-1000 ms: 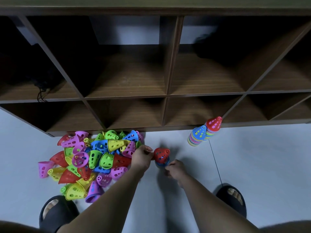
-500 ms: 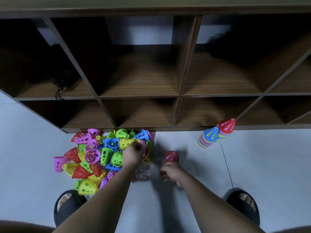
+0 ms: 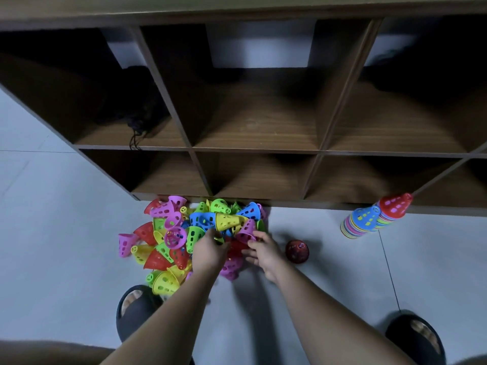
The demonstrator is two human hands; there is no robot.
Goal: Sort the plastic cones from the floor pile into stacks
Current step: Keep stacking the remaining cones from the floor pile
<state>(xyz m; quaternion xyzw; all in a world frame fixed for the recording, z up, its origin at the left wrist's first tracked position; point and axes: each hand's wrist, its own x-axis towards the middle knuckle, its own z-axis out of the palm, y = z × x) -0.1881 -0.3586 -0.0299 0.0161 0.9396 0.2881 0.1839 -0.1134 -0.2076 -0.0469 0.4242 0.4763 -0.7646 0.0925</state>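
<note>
Plastic cones lay piled. Left hand rested among them, grip hidden; right hand touched them, fingers loose.

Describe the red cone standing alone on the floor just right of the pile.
The red cone looks like glossy plastic, dark in shadow, with small holes through its wall. It stands upright, narrow end up, on the pale floor between the pile and the tall stacks. Nothing touches it; the right hand is close beside it, toward the pile, apart.
</note>
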